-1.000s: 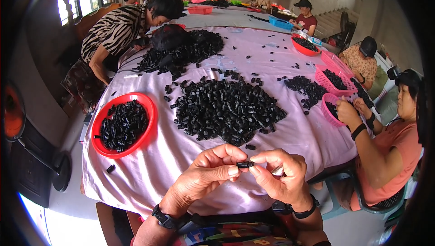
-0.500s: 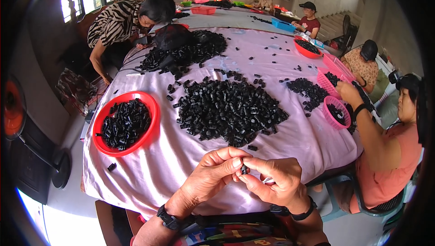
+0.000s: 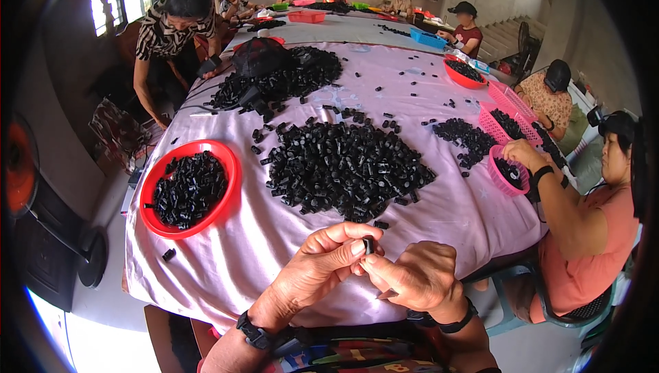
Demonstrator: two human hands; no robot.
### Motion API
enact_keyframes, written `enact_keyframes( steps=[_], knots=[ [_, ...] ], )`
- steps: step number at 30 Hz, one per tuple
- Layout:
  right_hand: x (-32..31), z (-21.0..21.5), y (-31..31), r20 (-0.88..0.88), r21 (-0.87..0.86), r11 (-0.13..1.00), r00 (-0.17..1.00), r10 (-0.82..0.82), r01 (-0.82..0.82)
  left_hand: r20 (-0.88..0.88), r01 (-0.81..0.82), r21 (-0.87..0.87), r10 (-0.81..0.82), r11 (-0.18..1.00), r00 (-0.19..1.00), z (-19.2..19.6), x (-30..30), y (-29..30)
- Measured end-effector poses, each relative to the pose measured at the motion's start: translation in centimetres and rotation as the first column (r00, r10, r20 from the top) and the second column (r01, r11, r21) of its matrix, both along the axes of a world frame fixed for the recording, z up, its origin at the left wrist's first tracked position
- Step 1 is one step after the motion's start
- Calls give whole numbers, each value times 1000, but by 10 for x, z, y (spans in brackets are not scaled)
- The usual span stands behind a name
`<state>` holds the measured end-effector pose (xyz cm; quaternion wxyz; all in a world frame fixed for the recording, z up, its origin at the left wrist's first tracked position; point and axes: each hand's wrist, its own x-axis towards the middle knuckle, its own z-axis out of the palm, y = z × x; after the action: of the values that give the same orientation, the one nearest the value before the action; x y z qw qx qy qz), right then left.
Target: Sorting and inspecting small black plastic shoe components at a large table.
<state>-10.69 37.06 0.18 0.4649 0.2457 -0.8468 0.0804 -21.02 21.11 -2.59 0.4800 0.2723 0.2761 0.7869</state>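
Note:
My left hand (image 3: 328,257) pinches a small black cylindrical plastic piece (image 3: 368,243) between thumb and fingertips, just above the table's near edge. Close against it, my right hand (image 3: 416,275) is closed, its thumb touching the lower end of the piece. A thin, pointed, blade-like tool (image 3: 388,295) juts out under the right palm; the rest of it is hidden by the fingers. Beyond my hands lies a large heap of similar black pieces (image 3: 343,167) on the pink cloth (image 3: 274,263). One loose piece (image 3: 381,224) lies just past my fingertips.
At the left stands a red basin (image 3: 237,187) part-filled with black pieces. A pink basket (image 3: 495,174) and a co-worker (image 3: 583,222) are at the right. Another heap (image 3: 309,71) lies farther back, where a person in a striped top (image 3: 168,43) bends over. A fan (image 3: 24,160) stands left.
The black piece has turned more upright in my left fingers. My right hand has rolled over, knuckles up, and the tool's tip now points down-left. The co-worker at right has lowered a hand to the pink basket.

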Motion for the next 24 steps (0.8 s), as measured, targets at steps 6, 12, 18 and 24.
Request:
enact_keyframes(
  steps=[6, 12, 18, 24],
  knots=[
    [-1, 8, -9, 134, -257, 966, 991, 26, 10, 5, 8, -7, -8, 1000, 1000, 6, 0, -3],
    [-1, 11, -10, 379, -342, 932, 925, 21, 119, -11, 23, -15, -23, 1000, 1000, 5, 2, -3],
    [1, 13, -9, 472, -353, 918, 881, 9, 179, 24, -10, -70, 12, 997, 1000, 11, 6, -2],
    [1, 14, -9, 488, -340, 920, 873, -5, 195, 4, -15, -95, 15, 995, 1000, 13, 6, -2]
  ],
)
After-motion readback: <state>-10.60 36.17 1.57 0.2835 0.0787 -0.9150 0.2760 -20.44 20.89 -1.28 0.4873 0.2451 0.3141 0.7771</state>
